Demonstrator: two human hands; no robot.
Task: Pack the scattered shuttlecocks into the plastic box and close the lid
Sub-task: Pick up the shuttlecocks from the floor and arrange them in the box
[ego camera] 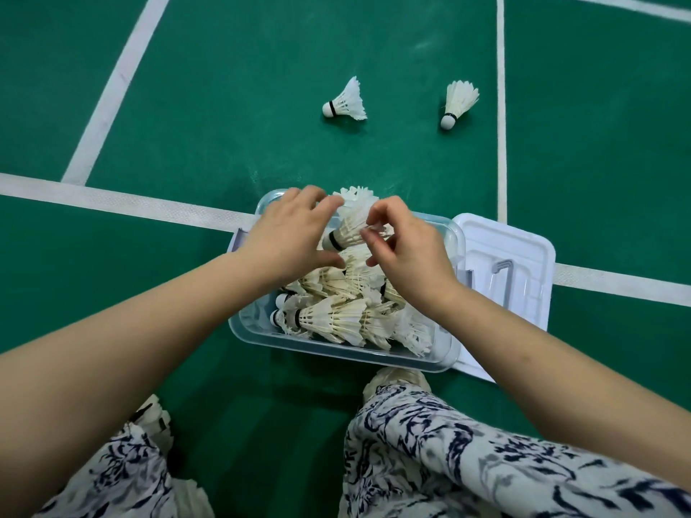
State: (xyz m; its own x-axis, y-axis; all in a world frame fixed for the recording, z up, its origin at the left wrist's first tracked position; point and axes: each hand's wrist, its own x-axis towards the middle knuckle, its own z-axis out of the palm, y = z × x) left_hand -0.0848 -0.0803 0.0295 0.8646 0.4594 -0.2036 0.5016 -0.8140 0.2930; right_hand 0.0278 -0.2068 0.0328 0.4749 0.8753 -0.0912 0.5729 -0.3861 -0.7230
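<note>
Left hand: your left hand [291, 233] reaches over the far left part of the plastic box [336, 355], fingers spread and fairly straight, their tips touching the top shuttlecock [349, 226] by its cork end.
Right hand: your right hand [409, 252] has its fingers curled and pinches the feathers of the top shuttlecock.
Top shuttlecock: on the pile, cork to your left, skirt reaching over the far rim.
Plastic box: clear and open, on the court floor [224, 106] just ahead of your knees.
Pile: the pile of shuttlecocks [336, 317] fills the box, mostly on their sides.
Lid: the lid [516, 263] lies flat against the box's right side.
Loose: the far-left shuttlecock [346, 102] and the far-right shuttlecock [458, 102] lie on the floor well beyond the box, apart from each other.
Knees: the shuttlecocks by your knees [396, 379] are partly hidden by your patterned trousers [486, 461].
</note>
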